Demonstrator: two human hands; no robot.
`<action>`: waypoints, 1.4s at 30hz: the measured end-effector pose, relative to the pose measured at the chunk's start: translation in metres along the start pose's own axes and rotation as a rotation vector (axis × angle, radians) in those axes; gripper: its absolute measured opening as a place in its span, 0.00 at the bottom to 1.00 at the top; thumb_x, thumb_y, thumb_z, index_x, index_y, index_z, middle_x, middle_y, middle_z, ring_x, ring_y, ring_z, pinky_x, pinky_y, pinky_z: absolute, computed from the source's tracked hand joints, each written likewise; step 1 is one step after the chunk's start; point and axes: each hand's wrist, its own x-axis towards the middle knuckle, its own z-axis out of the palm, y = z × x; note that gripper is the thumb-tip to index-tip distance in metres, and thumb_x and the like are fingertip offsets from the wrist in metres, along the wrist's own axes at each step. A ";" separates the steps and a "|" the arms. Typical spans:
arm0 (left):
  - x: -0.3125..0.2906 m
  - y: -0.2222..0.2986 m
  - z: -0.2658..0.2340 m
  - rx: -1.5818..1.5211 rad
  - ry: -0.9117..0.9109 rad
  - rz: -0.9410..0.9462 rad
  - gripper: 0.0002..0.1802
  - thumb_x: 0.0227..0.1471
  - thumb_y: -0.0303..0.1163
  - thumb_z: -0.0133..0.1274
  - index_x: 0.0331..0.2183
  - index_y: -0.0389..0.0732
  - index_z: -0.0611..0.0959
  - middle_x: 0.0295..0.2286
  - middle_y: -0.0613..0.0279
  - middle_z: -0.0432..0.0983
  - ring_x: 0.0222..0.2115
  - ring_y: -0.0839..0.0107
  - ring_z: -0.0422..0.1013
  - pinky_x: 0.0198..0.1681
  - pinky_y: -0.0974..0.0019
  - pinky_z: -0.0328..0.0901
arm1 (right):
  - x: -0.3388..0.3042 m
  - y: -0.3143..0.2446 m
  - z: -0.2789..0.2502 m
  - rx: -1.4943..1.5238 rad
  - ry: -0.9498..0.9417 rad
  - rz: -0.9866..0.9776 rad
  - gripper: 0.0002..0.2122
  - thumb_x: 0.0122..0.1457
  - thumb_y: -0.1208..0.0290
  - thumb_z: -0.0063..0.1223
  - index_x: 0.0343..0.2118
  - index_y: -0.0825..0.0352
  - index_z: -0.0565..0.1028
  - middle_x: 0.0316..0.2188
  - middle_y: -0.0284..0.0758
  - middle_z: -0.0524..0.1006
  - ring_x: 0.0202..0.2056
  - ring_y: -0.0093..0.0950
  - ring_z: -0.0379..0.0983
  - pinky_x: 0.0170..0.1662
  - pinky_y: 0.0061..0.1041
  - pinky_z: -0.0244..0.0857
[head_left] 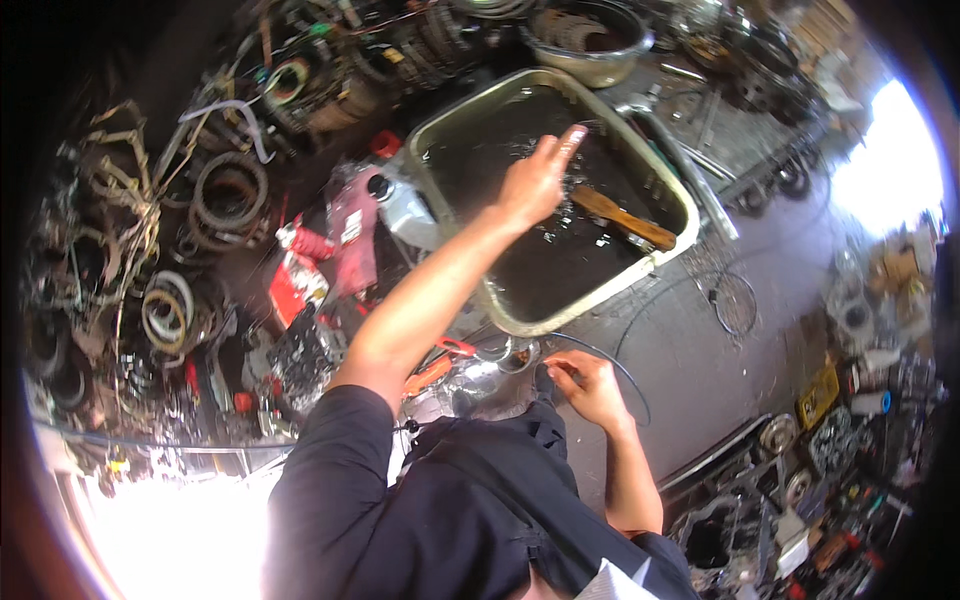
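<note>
My left hand (538, 182) reaches over a pale rectangular tub (680, 232) of dark liquid. Its fingers are stretched out, look wet and hold nothing that I can see. Beside it, in the tub, lies a brown wooden piece shaped like a brush handle (622, 216); whatever is under the liquid is hidden. My right hand (592, 388) is off the tub's near edge, close to my leg, fingers loosely bent and apart with nothing visible in them. A shiny metal part (492, 372) and an orange-handled tool (430, 376) lie just left of it.
Left of the tub are a grey bottle with a black cap (400, 205) and red packages (298, 282). Metal rings (230, 192) and parts are heaped further left. A round metal basin (590, 62) stands behind. A dark cable (645, 375) curves across the floor; machine parts (715, 535) crowd the lower right.
</note>
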 end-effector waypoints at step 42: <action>-0.932 -0.028 -0.083 -1.631 1.633 -1.162 0.17 0.69 0.42 0.47 0.51 0.45 0.81 0.25 0.73 0.67 0.20 0.78 0.57 0.25 0.71 0.56 | -0.024 0.023 0.315 -0.413 0.043 -0.449 0.20 0.63 0.72 0.60 0.56 0.73 0.71 0.37 0.36 0.77 0.40 0.30 0.74 0.45 0.29 0.69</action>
